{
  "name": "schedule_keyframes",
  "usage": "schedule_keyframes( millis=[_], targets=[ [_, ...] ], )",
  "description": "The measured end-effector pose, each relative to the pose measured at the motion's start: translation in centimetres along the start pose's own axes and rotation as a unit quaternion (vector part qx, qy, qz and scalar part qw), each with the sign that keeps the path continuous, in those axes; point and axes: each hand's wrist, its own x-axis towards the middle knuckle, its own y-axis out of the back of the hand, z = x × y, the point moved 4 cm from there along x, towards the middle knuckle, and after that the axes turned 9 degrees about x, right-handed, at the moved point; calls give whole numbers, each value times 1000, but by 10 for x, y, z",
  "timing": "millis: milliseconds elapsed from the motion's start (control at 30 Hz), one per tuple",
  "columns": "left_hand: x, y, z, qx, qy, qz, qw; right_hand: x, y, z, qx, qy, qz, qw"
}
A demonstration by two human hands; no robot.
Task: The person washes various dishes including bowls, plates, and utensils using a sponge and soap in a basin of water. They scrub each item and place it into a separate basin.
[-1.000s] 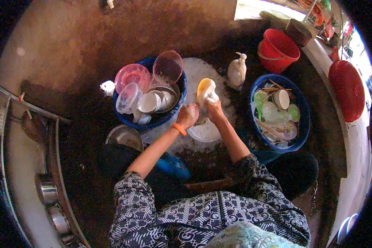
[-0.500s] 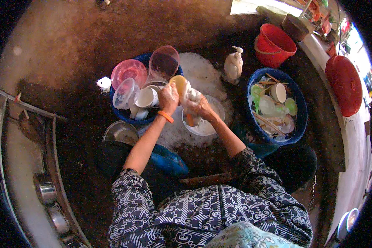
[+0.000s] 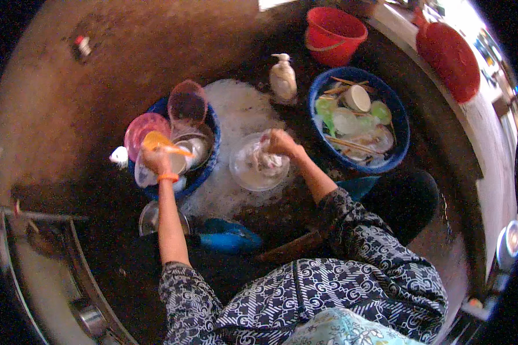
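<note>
My left hand (image 3: 151,158), with an orange band on its wrist, closes round an orange spoon (image 3: 157,140) whose handle points right. It is over the left blue tub (image 3: 215,138), which holds a pink bowl (image 3: 141,127), a clear pinkish container (image 3: 187,102) and white cups. My right hand (image 3: 283,142) is closed on a whitish, soapy washcloth (image 3: 269,161), partly hidden by the fingers. The cloth hangs into a clear round basin (image 3: 233,172) of cloudy water, on foam-covered ground.
A second blue tub (image 3: 406,129) at the right holds green and clear dishes, a white cup and chopsticks. Beyond the foam stands a white pump bottle (image 3: 283,79). A red bucket (image 3: 335,37) is at the far right, and a metal bowl (image 3: 155,218) lies near my left knee.
My hands have moved apart. The left has carried the orange spoon leftward, out of the washcloth, to the left tub; the right has lowered the cloth to the clear basin. The view has shifted.
</note>
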Motion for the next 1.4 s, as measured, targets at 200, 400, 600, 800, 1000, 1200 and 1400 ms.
schedule_keyframes(
  millis=[200, 400, 600, 800, 1000, 1200, 1400],
  targets=[
    [-17, 15, 37, 176, -225, 39, 957, -21, 100, 104, -42, -44, 581, 812],
    [-37, -3, 21, 158, -209, -63, 963, -56, 74, 191, -65, -273, 366, 887],
    [-72, -31, 67, 96, -284, -149, 942, -46, 76, 209, 125, -347, 395, 841],
    [-108, -33, 134, 1, -304, -222, 926, 0, 81, 152, 580, -37, 382, 719],
    [-144, -52, 139, -169, 20, -447, 878, 37, 25, 21, 467, -8, 241, 850],
    [-164, -52, 102, -304, 232, -437, 814, -6, -67, -88, 205, 209, 165, 942],
    [-166, -61, 54, -317, 347, -406, 784, -16, -78, -47, 80, 115, 134, 981]
  ],
)
